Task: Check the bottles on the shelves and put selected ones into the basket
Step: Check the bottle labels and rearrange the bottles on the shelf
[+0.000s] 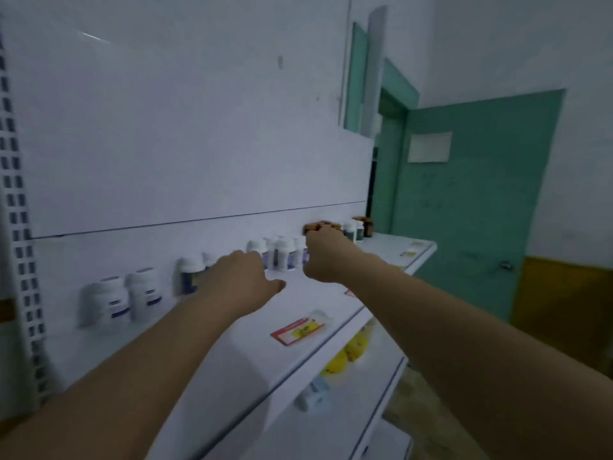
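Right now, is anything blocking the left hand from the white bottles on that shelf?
Nothing visible does. The left hand is right at the row of white bottles along the back of the shelf, with only bare shelf in front of them.

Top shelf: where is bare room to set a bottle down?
Free: the shelf's front strip around the red card, and its right end past the brown bottles. Crowded: the back row, where the left hand reaches and the right hand grips a brown bottle.
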